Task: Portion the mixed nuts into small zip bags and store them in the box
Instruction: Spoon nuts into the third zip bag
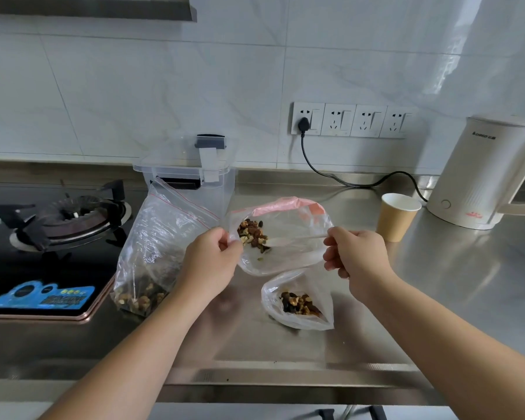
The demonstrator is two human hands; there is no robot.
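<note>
My left hand (210,257) pinches the left rim of a small clear zip bag (288,253) held open above the steel counter. Mixed nuts (252,233) lie inside the bag near its left side. My right hand (356,253) grips the handle of a pale spoon (297,239) whose bowl is inside the bag, and it also holds the bag's right rim. A second small bag (300,301) with nuts lies on the counter just below. The large zip bag of mixed nuts (155,253) stands to the left. The clear storage box (191,174), lid on, stands behind it.
A gas stove (58,237) fills the left side. A paper cup (397,216) stands to the right of the bags, and a white electric kettle (482,174) sits at the far right, its black cord (340,177) running to wall sockets (352,119). The counter's front edge (285,377) is near me.
</note>
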